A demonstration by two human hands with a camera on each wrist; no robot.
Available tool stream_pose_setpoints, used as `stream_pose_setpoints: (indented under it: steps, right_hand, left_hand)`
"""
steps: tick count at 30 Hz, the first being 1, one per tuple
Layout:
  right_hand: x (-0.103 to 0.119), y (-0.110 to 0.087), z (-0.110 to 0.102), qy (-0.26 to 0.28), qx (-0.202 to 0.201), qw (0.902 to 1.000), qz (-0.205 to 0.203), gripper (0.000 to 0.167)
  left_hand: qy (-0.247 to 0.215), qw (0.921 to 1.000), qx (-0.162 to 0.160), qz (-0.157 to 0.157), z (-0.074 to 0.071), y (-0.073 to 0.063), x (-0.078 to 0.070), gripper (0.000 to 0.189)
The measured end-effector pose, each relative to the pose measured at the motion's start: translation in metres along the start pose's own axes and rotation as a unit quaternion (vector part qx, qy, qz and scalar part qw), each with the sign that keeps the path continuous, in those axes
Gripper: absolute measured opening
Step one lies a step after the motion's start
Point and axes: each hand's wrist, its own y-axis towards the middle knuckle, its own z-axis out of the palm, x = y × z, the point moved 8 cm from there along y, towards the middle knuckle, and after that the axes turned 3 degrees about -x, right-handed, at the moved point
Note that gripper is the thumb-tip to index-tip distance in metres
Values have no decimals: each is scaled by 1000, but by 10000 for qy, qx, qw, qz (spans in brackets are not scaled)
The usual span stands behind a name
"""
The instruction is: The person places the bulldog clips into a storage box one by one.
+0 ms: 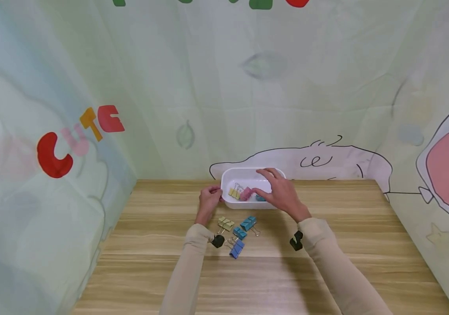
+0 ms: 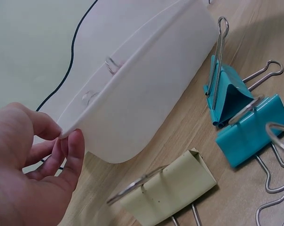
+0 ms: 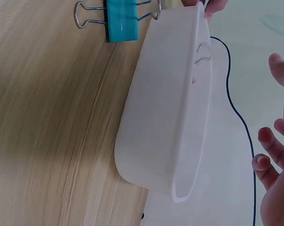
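A white plastic box stands on the table against the backdrop. My left hand pinches its left end rim between thumb and fingers, plain in the left wrist view. Over the right part of the box hovers my right hand, thumb and fingers spread apart with nothing between them. Inside lie a yellow binder clip, a pink binder clip and a blue one, partly behind the right hand. In the right wrist view, the box wall hides most of its contents.
In front of the box, between the forearms, lie a pale yellow binder clip, two teal binder clips and a blue binder clip. A printed cloth backdrop rises behind the wooden table and along both sides.
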Motion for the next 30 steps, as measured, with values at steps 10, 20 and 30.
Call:
stream_pose_setpoints:
  steps: [10, 20, 30]
  right_hand:
    - [4, -13, 3, 216, 119, 9993, -280, 59]
    - [14, -36, 22, 535, 430, 9966, -454, 54]
    - [25, -62, 48, 648, 837, 9916, -741, 52]
  left_hand:
    - [-11, 10000, -28, -22, 0, 2, 1, 27]
    - [-64, 10000, -19, 19, -1, 2, 2, 28]
    - [-6, 10000, -21, -43, 0, 0, -1, 28]
